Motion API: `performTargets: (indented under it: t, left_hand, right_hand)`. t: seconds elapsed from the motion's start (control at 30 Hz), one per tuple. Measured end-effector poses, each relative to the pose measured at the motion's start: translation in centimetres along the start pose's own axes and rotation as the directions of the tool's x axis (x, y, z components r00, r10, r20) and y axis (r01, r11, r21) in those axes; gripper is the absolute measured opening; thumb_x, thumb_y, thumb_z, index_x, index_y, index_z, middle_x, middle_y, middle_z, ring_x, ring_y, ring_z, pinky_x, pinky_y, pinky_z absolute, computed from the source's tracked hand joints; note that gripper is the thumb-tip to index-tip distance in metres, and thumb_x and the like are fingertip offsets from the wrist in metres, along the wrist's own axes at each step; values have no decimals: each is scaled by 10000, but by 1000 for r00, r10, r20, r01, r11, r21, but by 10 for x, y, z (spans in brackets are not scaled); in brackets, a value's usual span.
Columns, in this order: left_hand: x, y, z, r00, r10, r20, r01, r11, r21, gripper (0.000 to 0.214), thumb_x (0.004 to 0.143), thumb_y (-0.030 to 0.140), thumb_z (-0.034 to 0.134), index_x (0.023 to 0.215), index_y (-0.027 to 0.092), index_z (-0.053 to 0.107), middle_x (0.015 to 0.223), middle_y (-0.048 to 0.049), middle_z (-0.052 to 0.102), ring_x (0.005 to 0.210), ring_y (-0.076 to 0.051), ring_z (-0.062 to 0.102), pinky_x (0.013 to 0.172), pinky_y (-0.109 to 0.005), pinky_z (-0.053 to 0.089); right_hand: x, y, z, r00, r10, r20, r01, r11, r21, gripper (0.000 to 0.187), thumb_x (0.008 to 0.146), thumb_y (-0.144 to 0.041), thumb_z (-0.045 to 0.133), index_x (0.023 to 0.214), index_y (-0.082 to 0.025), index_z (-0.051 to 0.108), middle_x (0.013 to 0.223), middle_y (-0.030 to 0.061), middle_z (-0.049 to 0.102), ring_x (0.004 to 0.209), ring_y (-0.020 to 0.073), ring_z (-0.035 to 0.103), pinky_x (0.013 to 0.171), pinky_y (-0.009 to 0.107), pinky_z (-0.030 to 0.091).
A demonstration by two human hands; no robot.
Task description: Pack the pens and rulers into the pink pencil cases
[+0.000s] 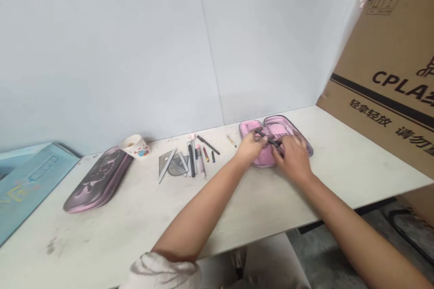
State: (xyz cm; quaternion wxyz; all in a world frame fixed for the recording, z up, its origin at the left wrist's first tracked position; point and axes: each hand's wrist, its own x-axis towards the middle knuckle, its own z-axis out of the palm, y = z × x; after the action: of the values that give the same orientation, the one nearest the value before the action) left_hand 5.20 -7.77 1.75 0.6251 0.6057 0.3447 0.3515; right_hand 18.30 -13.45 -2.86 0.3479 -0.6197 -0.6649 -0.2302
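Note:
An open pencil case (265, 159) with a pink lining and a dark edge lies toward the right of the table, its two halves spread apart. Above it, the fingers of my left hand (250, 148) close on one end of a dark pen (267, 138). My right hand (294, 156) pinches the pen's other end, over the case's right half. My fingers partly cover the pen, so I cannot tell whether its cap is on. Part of the case's inside is hidden behind both hands.
Left of the case lie several pens (208, 144), a grey protractor (178, 164) and clear rulers. A gold-toned small stick (231, 140) rests nearby. Further left are a paper cup (135, 146), a closed dark pencil case (100, 180) and a blue box (34, 180). A cardboard carton (383, 76) stands right.

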Motion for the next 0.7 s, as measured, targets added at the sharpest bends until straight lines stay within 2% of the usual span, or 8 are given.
performTargets:
  t: [0.07,0.1,0.17,0.27,0.33,0.4,0.53,0.7]
  left_hand:
    - [15,-5,21,997,62,50,-73,957,281,484,818,192,515,1279,111,393,1205,-166,585,1106,-205,563,982,-359,400]
    - [21,-9,30,991,96,89,-125,889,440,508,814,220,520,1291,102,390,1265,-176,539,1169,-227,515,1006,-370,374]
    - [31,-18,42,973,131,188,-226,678,699,536,812,287,515,1294,83,401,1323,-187,479,1232,-268,444,1037,-408,328]
    - [39,-33,50,955,97,281,-296,381,876,512,834,367,457,1261,85,445,1343,-175,457,1269,-287,385,1058,-455,276]
    - [41,-40,49,950,83,300,-311,292,905,491,853,391,408,1244,100,465,1346,-157,456,1287,-275,357,1063,-451,268]
    - [39,-43,44,942,99,322,-337,273,901,481,863,400,384,1234,108,478,1325,-145,478,1277,-261,369,1057,-430,282]
    - [23,-34,26,942,127,311,-336,314,888,452,862,399,392,1208,131,504,1249,-128,538,1189,-238,458,1016,-398,337]
    - [-13,-18,-17,960,134,244,-278,386,880,373,865,374,403,1136,170,557,1136,-99,594,1081,-212,530,950,-362,399]
  right_hand:
    - [-4,28,-1,995,94,-11,-95,992,-87,173,844,-315,425,795,-179,521,745,71,583,822,233,513,937,428,324]
    - [-6,40,-1,989,144,-9,-144,981,-130,187,843,-319,426,794,-173,531,761,82,589,839,238,506,935,427,320]
    - [-10,58,1,970,244,19,-234,947,-219,223,838,-328,428,804,-151,560,823,117,601,888,258,489,912,428,325]
    - [-14,69,3,927,355,120,-301,895,-328,296,830,-350,426,831,-115,606,895,165,595,917,291,473,847,428,343]
    - [-15,69,4,899,397,186,-312,878,-363,340,828,-367,419,851,-99,625,896,176,587,911,300,476,823,428,344]
    - [-15,68,4,878,424,220,-323,867,-381,378,826,-391,412,882,-90,633,905,183,579,915,308,477,809,428,345]
    - [-17,66,2,867,442,228,-337,859,-386,427,813,-451,418,929,-100,632,905,183,564,929,321,471,780,423,348]
    - [-22,62,0,883,400,244,-297,880,-371,389,814,-433,419,918,-126,633,906,166,555,931,309,471,784,423,351]
